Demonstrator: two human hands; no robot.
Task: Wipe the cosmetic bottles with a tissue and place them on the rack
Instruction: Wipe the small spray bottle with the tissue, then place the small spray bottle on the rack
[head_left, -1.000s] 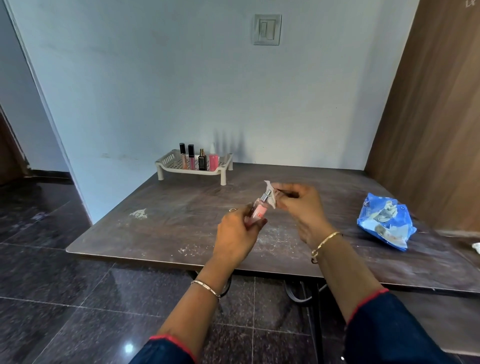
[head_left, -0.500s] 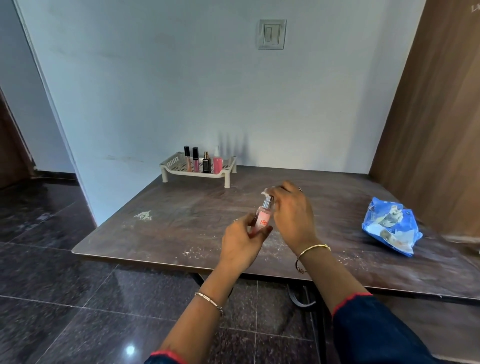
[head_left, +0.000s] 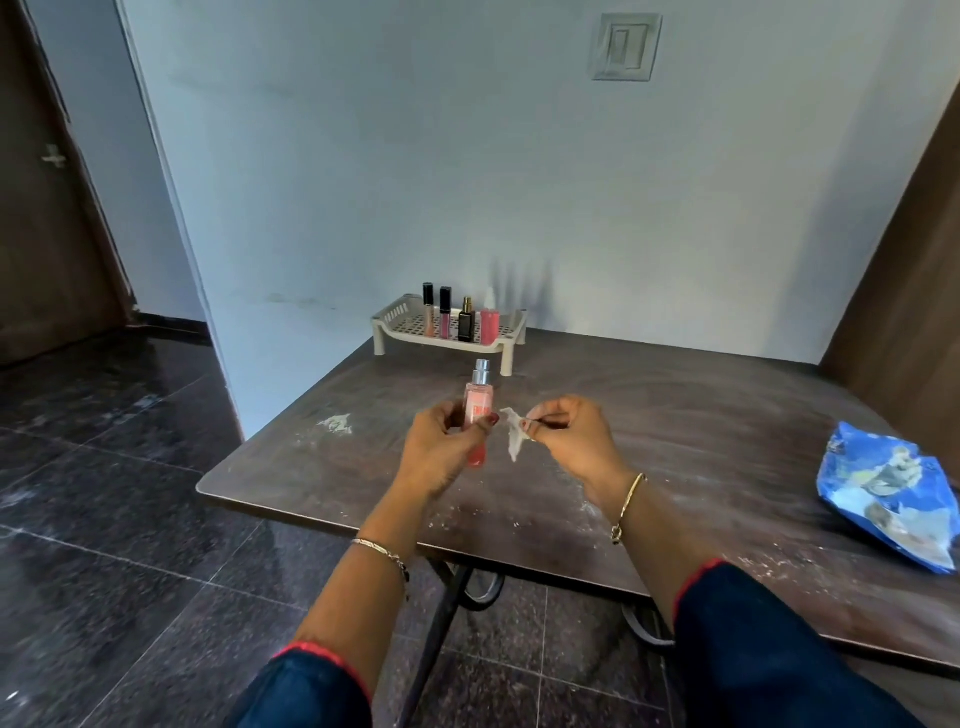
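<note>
My left hand (head_left: 439, 452) grips a slim pink spray bottle (head_left: 477, 402) with a silver nozzle, held upright above the dark table (head_left: 675, 426). Just to its right, my right hand (head_left: 569, 436) pinches a small crumpled white tissue (head_left: 514, 434), which hangs a little apart from the bottle. At the table's far left corner by the wall stands a white perforated rack (head_left: 400, 319). Several cosmetic bottles stand in a row on it: two lip gloss tubes with black caps (head_left: 437, 312), a black perfume bottle (head_left: 466, 321) and a pink bottle (head_left: 489, 325).
A blue tissue packet (head_left: 891, 488) lies on the table at the right. White dust marks speckle the tabletop near its front edge. A wooden panel rises along the right side. Dark glossy floor tiles (head_left: 130, 519) spread to the left.
My right hand has pulled the tissue off the bottle's top and moved to the right of it. The camera has swung right, so the bottle's nozzle now shows bare.
</note>
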